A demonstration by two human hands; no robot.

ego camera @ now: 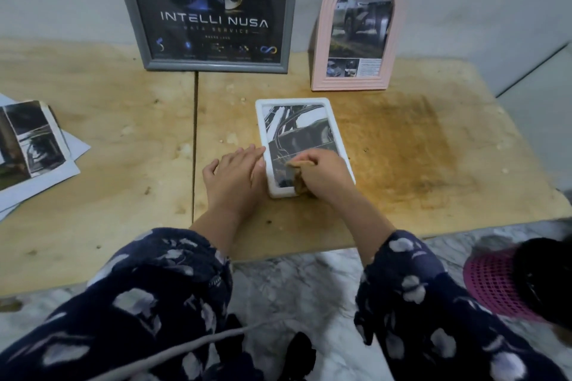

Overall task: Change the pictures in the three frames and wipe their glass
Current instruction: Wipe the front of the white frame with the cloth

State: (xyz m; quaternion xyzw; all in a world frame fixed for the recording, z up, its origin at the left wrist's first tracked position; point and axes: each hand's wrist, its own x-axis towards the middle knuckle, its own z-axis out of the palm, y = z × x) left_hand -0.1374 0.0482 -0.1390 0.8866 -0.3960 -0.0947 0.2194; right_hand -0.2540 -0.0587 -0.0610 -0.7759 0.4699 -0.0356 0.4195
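Note:
A small white frame (332,116) lies flat on the wooden board, glass up, with a dark car picture inside. My right hand (325,175) presses a tan cloth (298,178) onto the lower part of its glass. My left hand (230,175) lies flat on the board with its fingertips against the frame's left edge. A grey frame (148,40) with an "INTELLI NUSA" poster leans on the wall at the back. To its right stands a pink arched frame (325,49) holding a car photo.
Loose printed pictures (29,139) on white sheets lie at the board's left edge. A pink mesh basket (492,284) sits on the marble floor at lower right. A seam (195,133) splits the wooden board (402,148). A grey cable crosses my lap.

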